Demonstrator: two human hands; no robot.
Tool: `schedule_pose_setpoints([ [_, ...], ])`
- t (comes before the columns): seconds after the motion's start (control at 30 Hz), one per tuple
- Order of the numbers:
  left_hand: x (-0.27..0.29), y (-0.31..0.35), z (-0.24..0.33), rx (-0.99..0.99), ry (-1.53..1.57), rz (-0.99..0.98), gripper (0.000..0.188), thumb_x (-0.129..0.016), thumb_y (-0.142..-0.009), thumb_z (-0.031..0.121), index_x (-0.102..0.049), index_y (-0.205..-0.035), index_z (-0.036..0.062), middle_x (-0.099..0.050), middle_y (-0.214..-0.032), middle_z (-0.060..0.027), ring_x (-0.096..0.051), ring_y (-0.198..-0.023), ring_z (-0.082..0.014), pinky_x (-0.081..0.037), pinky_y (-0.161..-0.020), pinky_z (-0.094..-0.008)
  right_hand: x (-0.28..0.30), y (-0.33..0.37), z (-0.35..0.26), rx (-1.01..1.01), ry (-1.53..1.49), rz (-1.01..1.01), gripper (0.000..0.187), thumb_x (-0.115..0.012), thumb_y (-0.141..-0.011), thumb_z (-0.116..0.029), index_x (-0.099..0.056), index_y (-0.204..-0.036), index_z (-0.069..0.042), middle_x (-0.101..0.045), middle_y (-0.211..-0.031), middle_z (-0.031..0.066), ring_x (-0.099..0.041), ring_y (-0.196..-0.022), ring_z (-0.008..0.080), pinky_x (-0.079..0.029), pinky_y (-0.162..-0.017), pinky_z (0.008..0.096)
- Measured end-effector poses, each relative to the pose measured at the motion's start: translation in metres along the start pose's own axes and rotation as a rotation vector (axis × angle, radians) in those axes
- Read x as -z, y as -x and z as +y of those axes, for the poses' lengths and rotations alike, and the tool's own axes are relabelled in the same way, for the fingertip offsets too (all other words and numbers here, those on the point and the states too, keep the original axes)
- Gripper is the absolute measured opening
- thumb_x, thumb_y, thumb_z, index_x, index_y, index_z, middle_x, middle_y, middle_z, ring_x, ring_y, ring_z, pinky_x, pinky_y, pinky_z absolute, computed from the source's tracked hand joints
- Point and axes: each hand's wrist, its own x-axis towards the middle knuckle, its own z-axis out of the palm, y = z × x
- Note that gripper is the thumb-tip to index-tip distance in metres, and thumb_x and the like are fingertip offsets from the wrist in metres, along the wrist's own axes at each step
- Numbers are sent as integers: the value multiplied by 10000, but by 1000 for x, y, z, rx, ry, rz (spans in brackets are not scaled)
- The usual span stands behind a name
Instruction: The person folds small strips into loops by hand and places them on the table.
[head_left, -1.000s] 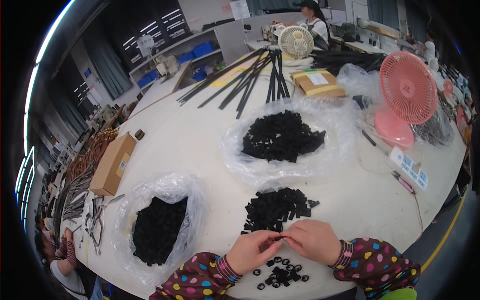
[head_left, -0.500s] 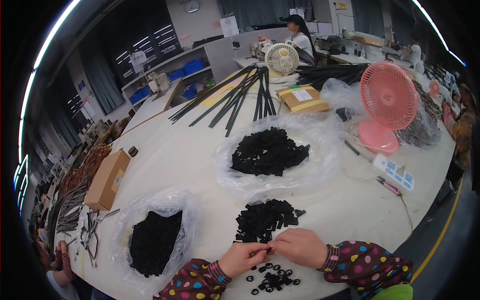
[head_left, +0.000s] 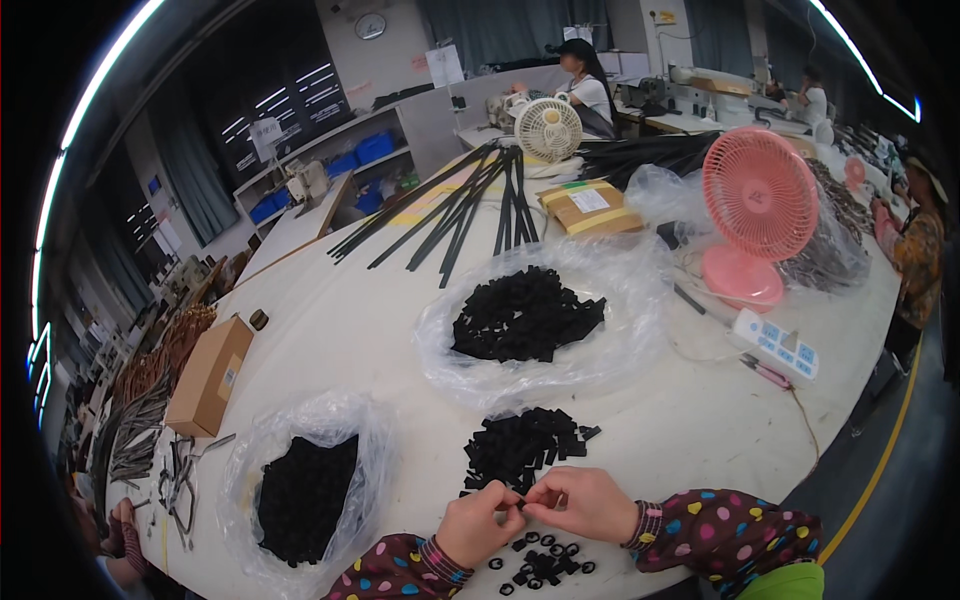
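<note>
Both hands meet at the near middle of the table, fingertips pinched together. My left hand [head_left: 478, 525] and my right hand [head_left: 585, 508] grip a small black strip piece [head_left: 522, 502] between them; the fingers hide most of it. Just beyond the hands lies a loose heap of short black strip pieces [head_left: 515, 445]. Below them, several small black rings [head_left: 548, 567] are scattered with a few dark bits among them. To the left, an open clear plastic bag [head_left: 375, 450] holds a dense mass of black pieces [head_left: 308, 500].
Farther in, another clear plastic bag [head_left: 640, 340] lies spread around black pieces [head_left: 525, 315]. Long black strips [head_left: 460, 215], a brown packet [head_left: 592, 207], a pink fan [head_left: 760, 195], a power strip [head_left: 778, 345], pink-handled snips [head_left: 768, 373] and a cardboard box [head_left: 208, 380] occupy the white table [head_left: 690, 440].
The view has shifted slightly. My hands remain together, with the fingertips now pinched more upright around the small black piece and my left fingers more curled.
</note>
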Motion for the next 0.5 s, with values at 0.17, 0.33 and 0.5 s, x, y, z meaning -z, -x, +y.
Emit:
schedule_pose_setpoints([
  [0.17, 1, 2, 2, -123, -96, 119, 146, -655, -674, 52, -562, -787, 64, -618, -670, -70, -625, -580, -220, -504, -516, -294, -2, -2, 4, -139, -247, -72, 173, -673, -770, -196, -634, -856, -51, -612, -721, 28, -583, -644, 95, -473, -596, 228],
  [0.33, 3, 4, 4, -153, -81, 125, 161, -659, -686, 53, -551, -804, 32, -619, -682, -79, -639, -606, -211, -518, -539, -279, -2, -2, 3, -128, -371, -87, 158, -676, -767, -163, -626, -848, -38, -602, -727, 13, -560, -641, 64, -463, -596, 210],
  [0.5, 13, -5, 0, 628, 1297, -302, 143, -540, -858, 108, -507, -958, 10, -616, -894, -105, -638, -828, -202, -525, -776, -309, 0, -1, 4, -256, -662, -207, 115, -623, -817, -122, -580, -841, -19, -587, -750, -1, -552, -646, 48, -451, -577, 191],
])
